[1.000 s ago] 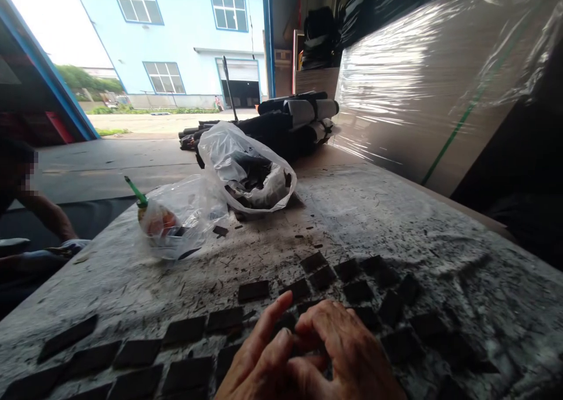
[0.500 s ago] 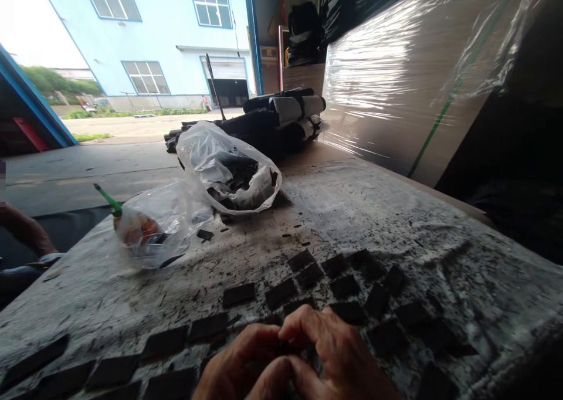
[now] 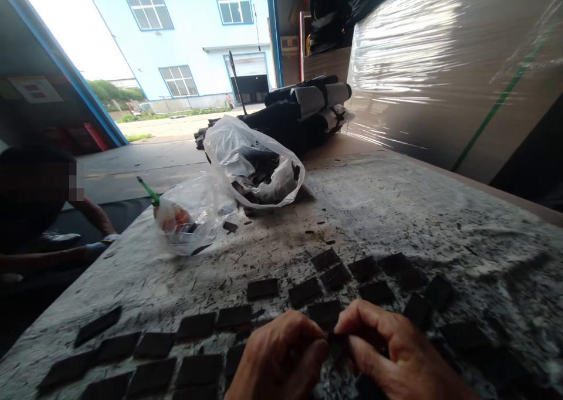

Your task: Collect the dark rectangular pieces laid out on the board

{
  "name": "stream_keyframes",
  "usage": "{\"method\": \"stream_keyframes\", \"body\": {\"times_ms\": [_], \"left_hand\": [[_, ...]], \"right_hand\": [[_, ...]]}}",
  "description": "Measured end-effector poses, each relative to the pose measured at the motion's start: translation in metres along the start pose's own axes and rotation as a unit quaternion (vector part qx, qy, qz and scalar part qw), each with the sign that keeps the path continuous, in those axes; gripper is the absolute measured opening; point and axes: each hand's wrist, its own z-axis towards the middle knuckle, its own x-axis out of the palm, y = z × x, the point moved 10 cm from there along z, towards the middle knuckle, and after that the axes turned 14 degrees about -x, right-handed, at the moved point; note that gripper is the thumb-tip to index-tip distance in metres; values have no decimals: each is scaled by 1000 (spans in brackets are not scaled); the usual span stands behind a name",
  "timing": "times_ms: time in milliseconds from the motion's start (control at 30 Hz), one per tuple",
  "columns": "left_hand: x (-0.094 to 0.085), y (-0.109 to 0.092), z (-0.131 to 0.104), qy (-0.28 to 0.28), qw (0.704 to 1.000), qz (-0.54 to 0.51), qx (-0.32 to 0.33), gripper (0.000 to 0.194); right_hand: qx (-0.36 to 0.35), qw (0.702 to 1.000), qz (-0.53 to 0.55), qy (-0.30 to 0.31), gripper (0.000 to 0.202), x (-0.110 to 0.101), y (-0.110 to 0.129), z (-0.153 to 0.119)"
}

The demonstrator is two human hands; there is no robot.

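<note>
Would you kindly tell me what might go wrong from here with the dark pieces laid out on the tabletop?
The left hand and right hand are close above the dark pieces, so a knuckle might nudge some out of place. Small scraps litter the tabletop and could cling to them. The larger plastic bag gapes toward the hands; if bumped, it may spill.

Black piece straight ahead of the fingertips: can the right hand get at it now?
Probably yes: the black piece lies just beyond the right hand, with no obstacle showing. That hand seems to pinch something small and dark, so may need freeing first.
</note>
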Motion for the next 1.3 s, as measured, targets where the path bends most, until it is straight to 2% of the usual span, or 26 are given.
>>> {"method": "stream_keyframes", "body": {"times_ms": [100, 167, 300, 467, 600, 733, 867, 967, 1133, 1200, 1300], "left_hand": [[-1, -13, 10, -14, 993, 109, 44, 17], [-1, -19, 19, -40, 978, 194, 67, 16], [2, -21, 39, -69, 941, 327, 52, 19], [4, -18, 45, -50, 937, 345, 35, 18], [3, -16, 46, -47, 937, 345, 39, 20], [5, -13, 49, -39, 939, 338, 49, 22], [3, -10, 50, -39, 942, 328, 53, 25], [-4, -7, 49, -41, 944, 321, 57, 25], [-13, -10, 45, -55, 947, 308, 72, 31], [-10, -13, 43, -47, 941, 327, 70, 37], [3, -12, 42, -6, 927, 369, 68, 41]], "right_hand": [[33, 997, 28, -56, 16, -22, -16, -4], [47, 995, 29, -86, 20, -34, -27, -6], [53, 989, 28, -132, 24, -47, -41, -6], [63, 984, 33, -161, 26, -52, -50, -8], [60, 985, -9, -164, 27, -60, -45, -8], [24, 987, -76, -137, 25, -62, -33, 0], [31, 989, -100, -100, 24, -59, -30, 9], [24, 990, -127, -51, 20, -57, -20, 20], [-31, 982, -177, 52, 17, -55, 5, 46], [-34, 977, -191, 88, 19, -52, 9, 55], [-39, 968, -214, 122, 22, -46, 11, 63]]}}
